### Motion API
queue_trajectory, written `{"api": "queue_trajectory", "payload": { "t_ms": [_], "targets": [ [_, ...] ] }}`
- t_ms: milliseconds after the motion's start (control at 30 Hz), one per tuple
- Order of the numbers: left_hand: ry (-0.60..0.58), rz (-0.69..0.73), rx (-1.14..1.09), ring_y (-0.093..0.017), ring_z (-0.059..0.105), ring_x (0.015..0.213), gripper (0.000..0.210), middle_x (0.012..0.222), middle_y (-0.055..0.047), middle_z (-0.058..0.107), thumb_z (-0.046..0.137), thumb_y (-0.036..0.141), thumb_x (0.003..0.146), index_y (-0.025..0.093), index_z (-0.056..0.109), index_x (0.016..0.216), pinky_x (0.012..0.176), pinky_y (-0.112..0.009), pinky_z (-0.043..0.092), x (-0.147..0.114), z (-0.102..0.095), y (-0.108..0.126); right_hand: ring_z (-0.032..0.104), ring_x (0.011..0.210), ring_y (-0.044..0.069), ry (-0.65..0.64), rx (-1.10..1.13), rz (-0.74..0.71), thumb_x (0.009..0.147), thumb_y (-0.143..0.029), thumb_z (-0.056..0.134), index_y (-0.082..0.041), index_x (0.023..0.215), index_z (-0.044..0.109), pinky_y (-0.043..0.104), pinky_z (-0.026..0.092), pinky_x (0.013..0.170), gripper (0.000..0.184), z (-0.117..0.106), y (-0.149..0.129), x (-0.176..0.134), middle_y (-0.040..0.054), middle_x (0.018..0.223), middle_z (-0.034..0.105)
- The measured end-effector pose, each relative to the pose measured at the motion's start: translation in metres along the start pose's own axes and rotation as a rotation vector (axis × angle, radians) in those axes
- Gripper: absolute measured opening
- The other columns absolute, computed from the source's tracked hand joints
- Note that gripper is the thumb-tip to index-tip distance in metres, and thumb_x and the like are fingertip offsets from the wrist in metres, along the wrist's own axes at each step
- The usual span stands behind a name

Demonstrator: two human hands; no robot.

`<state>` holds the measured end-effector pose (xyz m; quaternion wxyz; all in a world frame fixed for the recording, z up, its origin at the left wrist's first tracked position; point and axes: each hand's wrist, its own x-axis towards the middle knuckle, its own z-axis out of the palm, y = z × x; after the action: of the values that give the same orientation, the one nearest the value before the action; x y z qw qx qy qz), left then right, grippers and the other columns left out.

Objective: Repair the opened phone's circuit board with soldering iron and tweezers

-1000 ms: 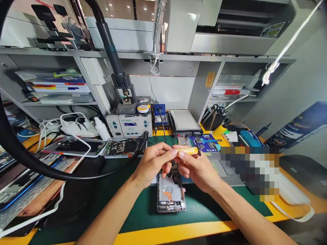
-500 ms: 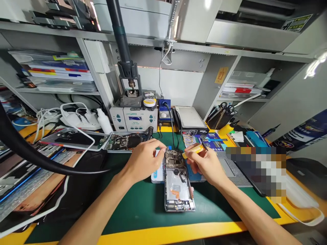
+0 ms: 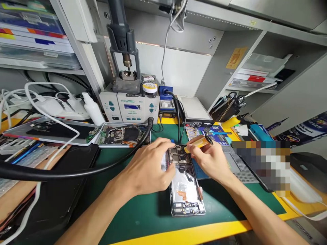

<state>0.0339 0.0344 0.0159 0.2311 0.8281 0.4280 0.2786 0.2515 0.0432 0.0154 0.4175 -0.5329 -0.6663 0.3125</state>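
Observation:
An opened smartphone [image 3: 187,183] lies on the green mat, its circuit board [image 3: 178,154] bare at the far end and an orange flex cable showing lower down. My left hand [image 3: 150,166] grips its upper left side, index finger at the top edge and thumb lower along the board, with a gap between them. In my right hand [image 3: 209,158] is a yellow-handled tool [image 3: 200,144], pinched, with a black loop at its rear. Its front end points at the board's upper right; the tip is too small to make out. Something blue is under the phone on the right.
A hot-air station [image 3: 131,107] stands at the back, its black hose [image 3: 102,172] crossing the left side. Another opened phone [image 3: 124,133] lies before it. To the right are a perforated metal plate [image 3: 245,170], a dark flat device and a partly pixelated area.
The view has moved closer and lower. My left thumb and fingers have spread along the phone's side. My right hand still holds the yellow tool, now over the board's upper right.

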Motion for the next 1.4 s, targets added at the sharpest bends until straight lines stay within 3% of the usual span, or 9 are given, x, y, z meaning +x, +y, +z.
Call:
{"api": "queue_trajectory", "payload": {
  "t_ms": [133,567,700,933,1400],
  "targets": [
    [-0.008,0.002,0.016,-0.031,0.063,0.125,0.051,0.143,-0.012,0.061,0.062,0.029,0.086,0.017,0.059,0.136,0.110,-0.048,0.052,0.000,0.003,0.000,0.044,0.054,0.011,-0.004,-0.026,0.016,0.092,-0.029,0.059,-0.019,0.073,0.061,0.026,0.035,0.052,0.021,0.001,0.000,0.001,-0.0037,0.060,0.053],
    [0.000,-0.009,0.065,-0.030,0.065,0.122,0.047,0.136,-0.011,0.064,0.061,0.032,0.088,0.018,0.060,0.132,0.108,-0.046,0.053,0.002,0.007,0.000,0.046,0.059,0.012,-0.022,-0.053,0.009,0.094,-0.031,0.059,-0.018,0.078,0.061,0.026,0.038,0.054,0.020,0.004,0.006,0.003,-0.0024,0.066,0.055],
    [0.010,-0.009,0.079,-0.029,0.065,0.121,0.041,0.135,-0.011,0.065,0.060,0.032,0.089,0.018,0.061,0.128,0.109,-0.045,0.052,0.003,0.009,-0.001,0.043,0.057,0.012,0.004,-0.085,0.009,0.091,-0.029,0.061,-0.020,0.073,0.058,0.026,0.034,0.053,0.021,0.001,0.006,0.003,-0.0031,0.063,0.051],
    [0.016,-0.016,0.108,-0.029,0.066,0.119,0.042,0.137,-0.011,0.064,0.059,0.031,0.090,0.017,0.061,0.130,0.107,-0.045,0.054,0.003,0.012,-0.003,0.047,0.056,0.013,0.040,-0.134,0.033,0.090,-0.029,0.061,-0.018,0.075,0.064,0.027,0.036,0.053,0.019,-0.006,0.006,0.005,-0.0013,0.062,0.055],
    [-0.001,-0.026,0.135,-0.026,0.065,0.120,0.043,0.138,-0.007,0.063,0.057,0.031,0.091,0.018,0.060,0.132,0.109,-0.047,0.055,0.003,0.011,-0.001,0.031,0.056,0.009,-0.027,-0.124,-0.011,0.091,-0.023,0.058,-0.021,0.066,0.042,0.025,0.027,0.048,0.029,-0.007,0.000,0.003,-0.0063,0.062,0.035]
  ]
}}
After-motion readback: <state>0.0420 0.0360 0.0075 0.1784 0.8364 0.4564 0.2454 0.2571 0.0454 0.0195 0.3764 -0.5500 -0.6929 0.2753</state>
